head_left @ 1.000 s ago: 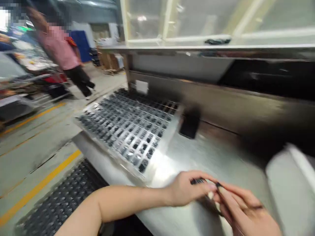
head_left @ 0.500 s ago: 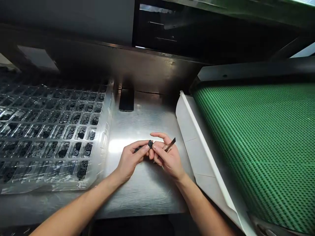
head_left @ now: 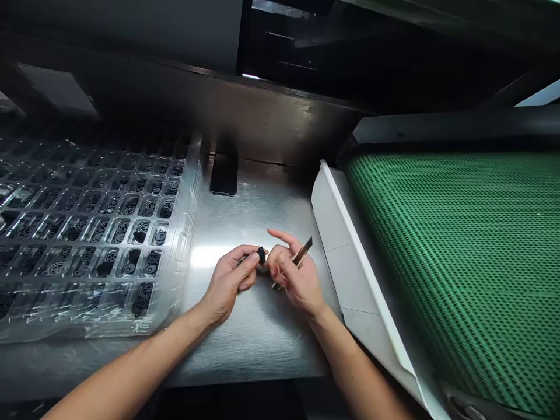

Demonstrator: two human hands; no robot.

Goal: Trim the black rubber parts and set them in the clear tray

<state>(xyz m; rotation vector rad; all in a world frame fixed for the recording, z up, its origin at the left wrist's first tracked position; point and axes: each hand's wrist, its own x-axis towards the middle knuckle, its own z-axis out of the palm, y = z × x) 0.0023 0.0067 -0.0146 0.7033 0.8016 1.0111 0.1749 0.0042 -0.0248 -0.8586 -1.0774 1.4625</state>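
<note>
Since half a second ago the left hand [head_left: 230, 279] pinches the small black part [head_left: 261, 255] slightly higher beside the right hand [head_left: 294, 279], which grips tweezers [head_left: 301, 256], near the desk's [head_left: 262, 338] front edge

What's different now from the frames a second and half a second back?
The view swung from the aisle down to the bench, then settled. The left hand keeps pinching the small black part; the right hand keeps its thin tool. The tray and green belt are unchanged.

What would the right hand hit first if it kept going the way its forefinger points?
The right hand has its forefinger aimed up and left, past the small black part that the left hand pinches. Beyond lies bare steel table, then probably the dark block at the back; depth is unclear.
</note>
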